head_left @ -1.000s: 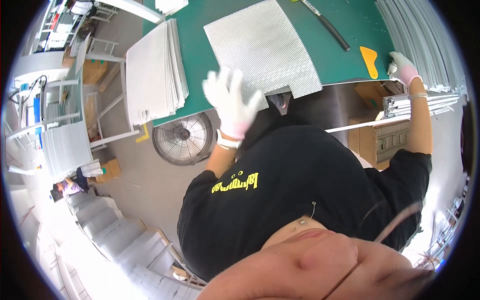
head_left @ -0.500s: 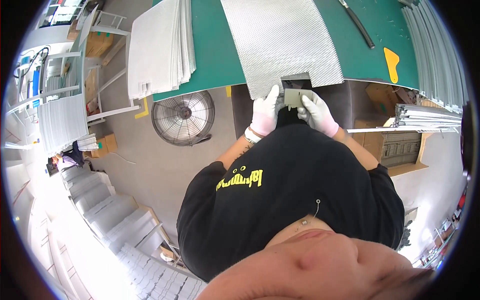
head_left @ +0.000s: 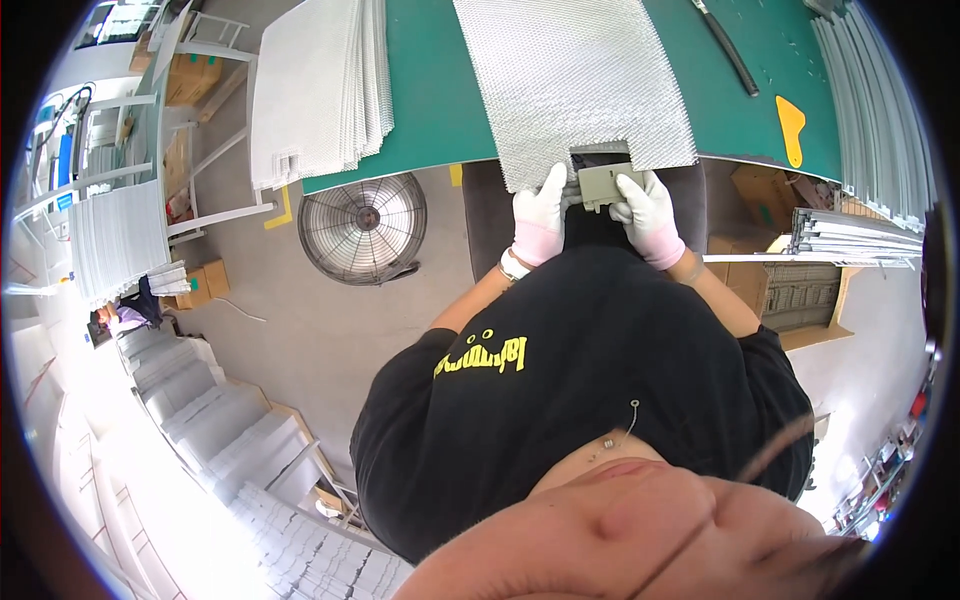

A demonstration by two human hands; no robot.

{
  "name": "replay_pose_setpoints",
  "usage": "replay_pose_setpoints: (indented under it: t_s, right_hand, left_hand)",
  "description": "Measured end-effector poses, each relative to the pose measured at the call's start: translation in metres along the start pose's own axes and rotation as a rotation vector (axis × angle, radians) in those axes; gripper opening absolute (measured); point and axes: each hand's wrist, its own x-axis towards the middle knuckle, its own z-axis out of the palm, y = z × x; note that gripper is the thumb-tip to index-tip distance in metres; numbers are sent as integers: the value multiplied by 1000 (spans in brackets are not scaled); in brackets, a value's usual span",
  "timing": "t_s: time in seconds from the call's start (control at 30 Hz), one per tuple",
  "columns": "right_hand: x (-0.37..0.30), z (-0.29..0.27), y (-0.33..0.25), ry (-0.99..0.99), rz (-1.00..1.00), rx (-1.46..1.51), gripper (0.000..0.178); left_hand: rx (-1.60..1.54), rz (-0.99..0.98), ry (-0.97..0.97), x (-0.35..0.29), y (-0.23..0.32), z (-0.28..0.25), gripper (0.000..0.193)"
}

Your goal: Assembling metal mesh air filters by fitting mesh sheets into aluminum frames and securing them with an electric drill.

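A silvery mesh sheet (head_left: 580, 85) lies on the green table, its notched near end reaching the front edge. My left hand (head_left: 539, 222), in a white glove with a pinkish cuff, has its thumb over the sheet's corner left of the notch; its other fingers are mostly hidden. Just below the notch, a small grey-beige rectangular plate with short tabs (head_left: 600, 186) is pinched in my right hand (head_left: 652, 220), which is gloved alike. The thumb presses on the plate's face, with fingers curled behind it. The plate's left side is close to my left fingers.
Stacked mesh sheets (head_left: 315, 90) lie on the table's left, more (head_left: 870, 110) on its right. A black-handled tool (head_left: 735, 60) and a yellow scraper (head_left: 790, 130) lie right of the sheet. Below the table edge are a round floor fan (head_left: 365, 225) and cardboard boxes (head_left: 815, 305).
The mesh sheet has slid slightly right. Both hands have shifted a little to the right with it, and the plate has tilted slightly and come nearer the notch.
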Motion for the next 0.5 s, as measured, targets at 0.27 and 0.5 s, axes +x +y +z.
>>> replay_pose_setpoints:
  t_s: [0.27,0.5]
  right_hand:
    - [3,-1,0,-33,6,-83,22]
    - [7,-6,1,-131,55,-47,22]
  left_hand:
    - [30,-19,11,-5,4,3,35]
    - [88,8,-12,-4,-1,-5,36]
